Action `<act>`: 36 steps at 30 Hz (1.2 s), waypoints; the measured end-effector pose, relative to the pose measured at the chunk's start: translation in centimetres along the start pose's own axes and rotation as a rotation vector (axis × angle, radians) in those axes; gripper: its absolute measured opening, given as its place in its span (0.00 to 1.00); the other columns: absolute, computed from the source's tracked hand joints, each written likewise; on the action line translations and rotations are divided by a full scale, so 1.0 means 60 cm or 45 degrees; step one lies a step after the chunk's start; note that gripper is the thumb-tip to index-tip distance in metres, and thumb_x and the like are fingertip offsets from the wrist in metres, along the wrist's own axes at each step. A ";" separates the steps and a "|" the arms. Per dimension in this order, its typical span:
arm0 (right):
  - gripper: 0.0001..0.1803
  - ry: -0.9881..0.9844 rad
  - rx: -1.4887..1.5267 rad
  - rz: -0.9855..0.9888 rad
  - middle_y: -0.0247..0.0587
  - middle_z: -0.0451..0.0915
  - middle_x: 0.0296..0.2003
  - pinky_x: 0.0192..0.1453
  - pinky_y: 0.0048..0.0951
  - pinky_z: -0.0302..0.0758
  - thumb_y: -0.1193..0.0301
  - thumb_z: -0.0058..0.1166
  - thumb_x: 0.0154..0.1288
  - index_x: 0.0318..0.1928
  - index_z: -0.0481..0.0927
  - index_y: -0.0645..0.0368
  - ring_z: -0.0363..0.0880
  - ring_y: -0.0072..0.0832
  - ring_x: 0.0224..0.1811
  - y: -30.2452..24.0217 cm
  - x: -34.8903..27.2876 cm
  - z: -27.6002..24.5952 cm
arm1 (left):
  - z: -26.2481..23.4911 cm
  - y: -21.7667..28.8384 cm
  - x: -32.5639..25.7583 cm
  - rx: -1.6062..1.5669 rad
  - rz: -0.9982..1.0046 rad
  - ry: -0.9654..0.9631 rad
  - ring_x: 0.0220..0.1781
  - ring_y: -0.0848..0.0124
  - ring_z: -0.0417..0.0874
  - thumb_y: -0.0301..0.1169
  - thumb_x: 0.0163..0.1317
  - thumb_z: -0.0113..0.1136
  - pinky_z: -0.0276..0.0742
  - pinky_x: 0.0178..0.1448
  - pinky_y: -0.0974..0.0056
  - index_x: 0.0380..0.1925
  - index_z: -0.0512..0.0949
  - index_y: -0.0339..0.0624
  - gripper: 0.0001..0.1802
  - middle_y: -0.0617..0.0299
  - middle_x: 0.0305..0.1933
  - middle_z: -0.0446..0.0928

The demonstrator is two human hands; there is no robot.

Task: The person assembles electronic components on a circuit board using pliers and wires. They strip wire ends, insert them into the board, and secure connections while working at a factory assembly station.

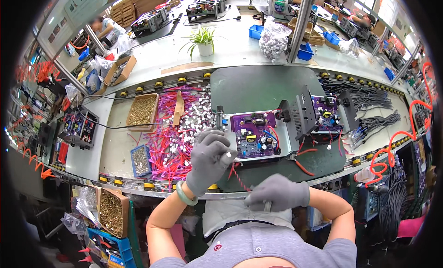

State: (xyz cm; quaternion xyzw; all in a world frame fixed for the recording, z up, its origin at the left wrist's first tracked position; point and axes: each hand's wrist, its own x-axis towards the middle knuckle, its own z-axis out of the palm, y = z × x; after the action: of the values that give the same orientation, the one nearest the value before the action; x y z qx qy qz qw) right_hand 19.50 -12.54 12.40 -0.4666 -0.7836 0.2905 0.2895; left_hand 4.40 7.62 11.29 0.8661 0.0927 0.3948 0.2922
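My left hand (208, 161), in a grey glove, pinches a small white wire connector (229, 155) at the near left corner of an open metal case. A purple circuit board (255, 147) lies flat inside that case. From the connector a twisted red and dark wire (240, 179) runs down to my right hand (280, 193), also gloved and slightly blurred, with its fingers closed around the wire's end. Pliers with red handles (303, 165) lie to the right of the case. Farther right stands a second case with a purple board (325, 112).
A heap of pink and red wires with white connectors (177, 134) covers the left of the bench. Beside it are a box of brass-coloured parts (142, 110) and a blue tray of small parts (140, 161). Dark cables (376, 122) and a coiled orange hose (392, 148) occupy the right.
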 end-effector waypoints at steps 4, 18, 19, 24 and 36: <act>0.17 0.116 -0.041 -0.174 0.41 0.81 0.34 0.38 0.42 0.78 0.64 0.65 0.61 0.50 0.79 0.49 0.82 0.43 0.34 -0.029 0.071 -0.008 | -0.022 0.035 0.004 -0.017 0.204 -0.453 0.60 0.54 0.77 0.29 0.56 0.64 0.65 0.71 0.47 0.32 0.84 0.46 0.04 0.60 0.45 0.83; 0.23 0.334 -0.247 0.331 0.41 0.81 0.47 0.45 0.37 0.80 0.69 0.63 0.63 0.58 0.77 0.52 0.84 0.40 0.43 0.036 0.090 -0.041 | 0.005 -0.039 0.088 -0.271 -0.141 -0.167 0.53 0.55 0.77 0.30 0.69 0.49 0.70 0.61 0.56 0.32 0.78 0.32 0.13 0.50 0.47 0.79; 0.21 0.366 -0.290 0.325 0.40 0.81 0.49 0.45 0.38 0.81 0.71 0.62 0.63 0.57 0.78 0.52 0.84 0.41 0.44 0.054 0.089 -0.031 | 0.018 -0.070 0.113 -0.163 -0.084 -0.192 0.52 0.60 0.77 0.30 0.70 0.49 0.71 0.60 0.59 0.33 0.78 0.31 0.14 0.51 0.49 0.79; 0.16 0.408 -0.220 0.228 0.43 0.80 0.50 0.46 0.39 0.81 0.75 0.59 0.64 0.52 0.82 0.52 0.84 0.43 0.45 0.059 0.084 -0.020 | 0.033 -0.113 0.121 -0.561 -0.457 -0.250 0.47 0.70 0.76 0.30 0.70 0.50 0.71 0.54 0.66 0.34 0.79 0.30 0.13 0.56 0.47 0.77; 0.10 0.592 -0.014 0.393 0.46 0.79 0.42 0.47 0.39 0.80 0.67 0.64 0.64 0.42 0.83 0.59 0.83 0.43 0.40 0.050 0.113 -0.016 | 0.053 -0.098 0.100 -0.703 -0.530 -0.049 0.48 0.72 0.72 0.31 0.72 0.48 0.67 0.57 0.66 0.30 0.76 0.35 0.14 0.60 0.48 0.74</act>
State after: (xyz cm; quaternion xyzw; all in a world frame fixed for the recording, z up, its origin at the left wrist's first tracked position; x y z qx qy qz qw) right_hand 19.18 -5.08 12.11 -0.6362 -0.6174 0.2121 0.4112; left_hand 11.18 13.39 10.02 0.7241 0.1517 0.3205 0.5915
